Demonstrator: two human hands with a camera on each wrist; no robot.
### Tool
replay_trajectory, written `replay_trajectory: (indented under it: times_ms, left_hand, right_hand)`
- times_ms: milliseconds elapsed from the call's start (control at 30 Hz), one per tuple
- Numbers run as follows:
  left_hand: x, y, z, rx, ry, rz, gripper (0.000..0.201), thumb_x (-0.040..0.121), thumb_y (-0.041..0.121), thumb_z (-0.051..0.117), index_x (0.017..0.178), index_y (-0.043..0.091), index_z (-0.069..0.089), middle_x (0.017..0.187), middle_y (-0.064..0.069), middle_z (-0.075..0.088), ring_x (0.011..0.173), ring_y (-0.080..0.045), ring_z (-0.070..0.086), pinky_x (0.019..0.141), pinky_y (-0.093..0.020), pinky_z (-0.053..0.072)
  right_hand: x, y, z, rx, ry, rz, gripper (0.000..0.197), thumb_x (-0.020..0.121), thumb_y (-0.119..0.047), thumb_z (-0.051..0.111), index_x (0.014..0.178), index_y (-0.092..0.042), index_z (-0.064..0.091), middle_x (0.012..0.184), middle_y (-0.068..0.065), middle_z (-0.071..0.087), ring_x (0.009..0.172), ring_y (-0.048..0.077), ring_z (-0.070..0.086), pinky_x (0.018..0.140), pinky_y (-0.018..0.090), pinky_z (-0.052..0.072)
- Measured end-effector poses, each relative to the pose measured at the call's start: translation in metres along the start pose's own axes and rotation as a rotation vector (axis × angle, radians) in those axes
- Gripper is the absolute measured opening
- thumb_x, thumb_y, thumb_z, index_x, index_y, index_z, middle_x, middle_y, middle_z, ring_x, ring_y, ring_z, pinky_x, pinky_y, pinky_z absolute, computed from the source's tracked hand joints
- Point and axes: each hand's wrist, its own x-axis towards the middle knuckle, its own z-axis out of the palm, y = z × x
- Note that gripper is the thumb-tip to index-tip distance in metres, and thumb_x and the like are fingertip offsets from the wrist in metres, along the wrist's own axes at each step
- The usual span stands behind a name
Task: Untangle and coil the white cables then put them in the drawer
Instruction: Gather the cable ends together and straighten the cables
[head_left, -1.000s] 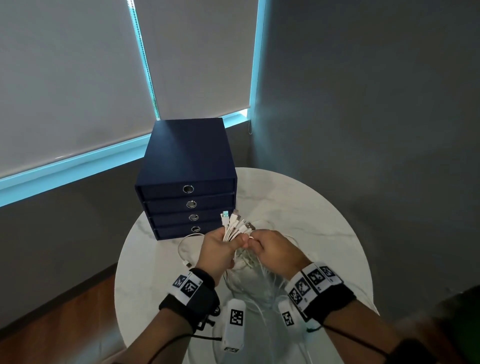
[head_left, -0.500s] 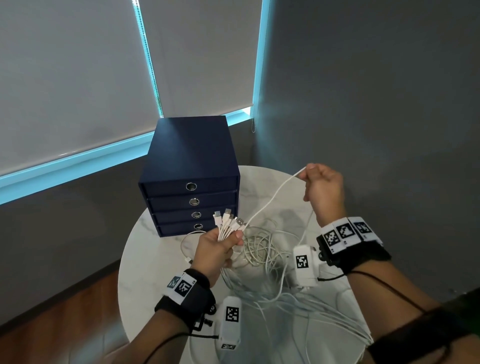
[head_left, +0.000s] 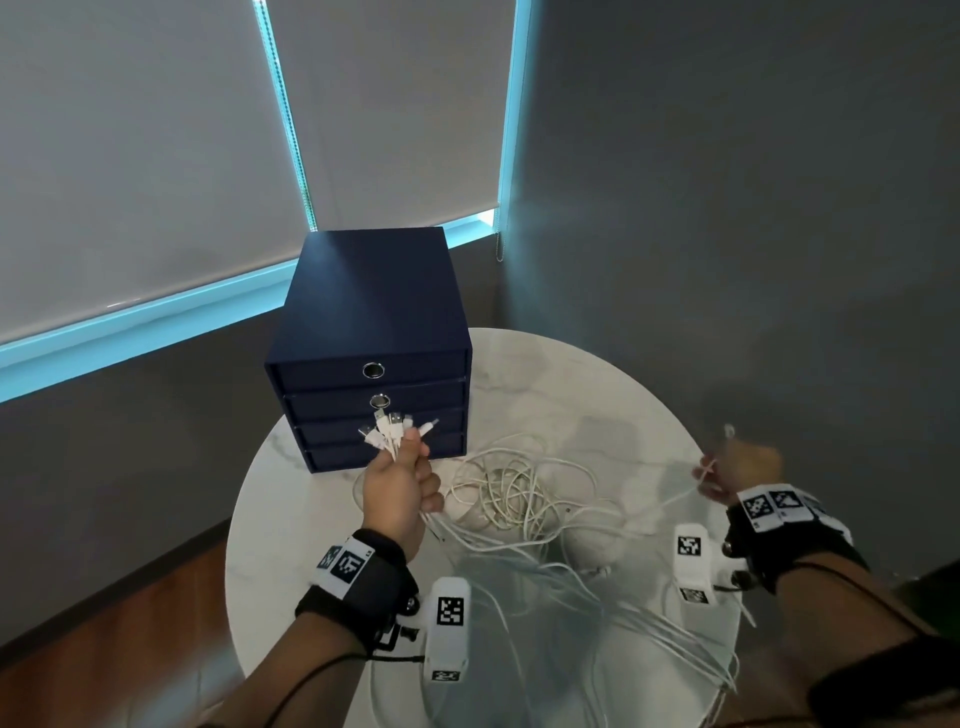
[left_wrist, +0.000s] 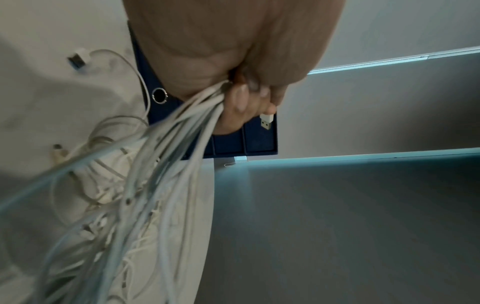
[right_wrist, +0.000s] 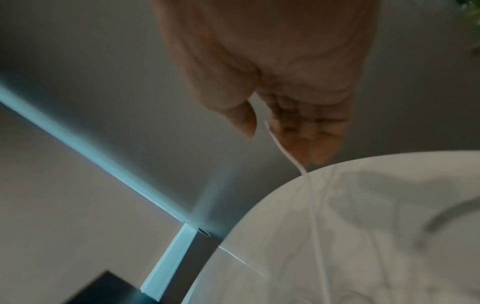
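Left grip is a fist wrapped round a whole bunch of white cables just below their plugs, which fan out above my thumb. Right grip is out wide at the right edge of the surface, thumb and fingers loosely pinching one single cable near its end, though that wrist view is blurry, so how tight I can't really say.

Between my hands the rest is a loose tangle lying on the marble-look top, with strands trailing toward me and over the near rim. Behind the mess sits the navy drawer unit, all four drawers shut, round metal pulls on the fronts, so nothing's stowed yet.

My take on doing this bit right: keep the plug ends clamped steady in the left and draw the one strand out sideways, slow and level, so it slides free instead of cinching a knot. If it snags, I'd back off and shake the pile loose, not yank. Once free, coil it.

Writing-wise, nothing readable: just the square black-and-white coded tags on my wrist bands and camera housings. No brand visible on the cables or drawers.
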Motion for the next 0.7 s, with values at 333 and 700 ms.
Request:
replay_trajectory:
  times_ms: [333,700]
  left_hand:
    - [-0.015,0.013,0.073,-0.056,-0.309,-0.009,0.031,0.103,0.033,0.049,0.079,0.014,0.047,0.054,0.004,0.03,0.042,-0.009,0.026,0.045,-0.024,0.03]
    - [0.012,0.069,0.041,-0.248,-0.223,0.099,0.038,0.106,0.036,0.04,0.072,0.02,0.045,0.052,0.007,0.025,0.041,-0.007,0.019,0.038,-0.02,0.022]
  right_hand:
    - [-0.153,0.016,0.075,-0.222,-1.055,-0.511,0.041,0.078,-0.015,0.08,0.115,-0.01,0.063,0.101,0.007,0.07,0.095,0.017,0.068,0.088,0.036,0.056]
    - [-0.123,0.054,0.069,-0.664,-0.851,-0.57,0.033,0.088,-0.046,0.065,0.062,-0.025,0.064,0.052,-0.01,0.051,0.049,0.005,0.049,0.052,0.024,0.041]
